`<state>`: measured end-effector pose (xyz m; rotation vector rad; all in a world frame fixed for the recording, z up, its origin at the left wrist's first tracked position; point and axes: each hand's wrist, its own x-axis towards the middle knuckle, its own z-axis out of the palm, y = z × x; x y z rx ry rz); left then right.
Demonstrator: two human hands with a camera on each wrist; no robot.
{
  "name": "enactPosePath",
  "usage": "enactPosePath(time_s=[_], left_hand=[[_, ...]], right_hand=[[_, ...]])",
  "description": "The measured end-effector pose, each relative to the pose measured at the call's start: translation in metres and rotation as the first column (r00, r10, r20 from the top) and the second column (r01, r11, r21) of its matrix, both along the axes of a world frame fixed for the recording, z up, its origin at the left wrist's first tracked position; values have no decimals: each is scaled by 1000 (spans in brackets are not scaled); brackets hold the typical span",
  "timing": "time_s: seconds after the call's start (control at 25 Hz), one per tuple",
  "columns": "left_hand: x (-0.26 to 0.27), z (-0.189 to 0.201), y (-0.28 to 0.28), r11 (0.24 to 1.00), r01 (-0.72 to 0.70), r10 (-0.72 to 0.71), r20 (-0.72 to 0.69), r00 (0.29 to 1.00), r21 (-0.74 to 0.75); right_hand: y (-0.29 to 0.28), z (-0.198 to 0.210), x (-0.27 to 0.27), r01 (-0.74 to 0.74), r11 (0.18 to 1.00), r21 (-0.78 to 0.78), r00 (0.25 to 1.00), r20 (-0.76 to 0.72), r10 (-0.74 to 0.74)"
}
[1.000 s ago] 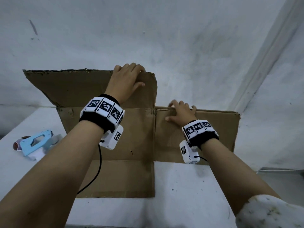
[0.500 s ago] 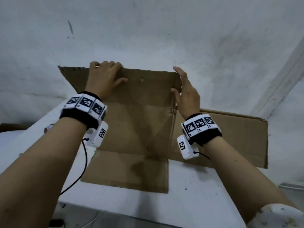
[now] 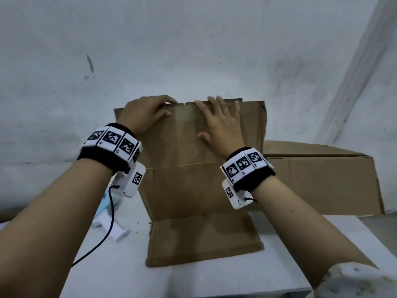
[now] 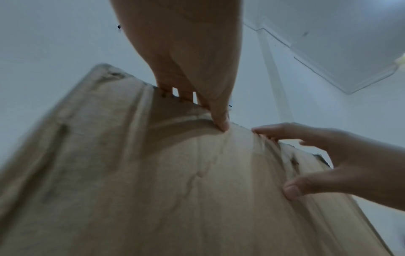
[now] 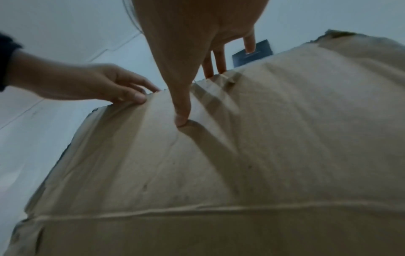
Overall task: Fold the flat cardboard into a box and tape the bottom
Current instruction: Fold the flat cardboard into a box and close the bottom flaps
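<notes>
Far left on the white table, a pale blue and white tape dispenser lies half hidden behind the left wrist, its tape not visible. Moving in, the left hand is hooked over the top edge of the cardboard, fingers curled over the far side, thumb pressed on the near face; the left wrist camera shows that thumb digging into the brown panel just below the ragged rim. The cardboard stands upright at the table's middle, its lower flap lying flat on the surface toward the person, a crease running across at wrist height. Next along, the right hand lies spread on the upper flap, fingers straight and reaching to the top edge, thumb planted lower on the face. The two hands sit near each other on the same flap, not touching. To the right, a further cardboard panel stretches away behind, lower and leaning back.
</notes>
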<state>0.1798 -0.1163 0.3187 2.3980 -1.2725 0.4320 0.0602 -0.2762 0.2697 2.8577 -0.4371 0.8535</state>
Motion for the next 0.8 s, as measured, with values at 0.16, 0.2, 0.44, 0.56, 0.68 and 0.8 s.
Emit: enactPosePath(time_s=[0.16, 0.2, 0.44, 0.56, 0.68, 0.8], left_hand=[[22, 0, 28, 995, -22, 13, -87, 996, -102], [25, 0, 33, 990, -41, 27, -111, 993, -133], [35, -5, 42, 985, -39, 1, -222, 975, -167], [38, 2, 45, 950, 27, -153, -386, 910, -311], [38, 12, 53, 977, 84, -176, -525, 833, -195], [39, 2, 54, 991, 110, -64, -460, 885, 74]], right_hand=[[9, -1, -4, 71, 997, 37, 997, -12, -70], [10, -1, -4, 84, 996, 30, 996, -22, -83], [19, 13, -3, 111, 994, -5, 993, -35, -111], [19, 15, -2, 119, 991, -64, 991, 66, -115], [13, 2, 2, 49, 996, -74, 987, 159, -37], [1, -26, 0, -70, 995, -70, 988, 134, 79]])
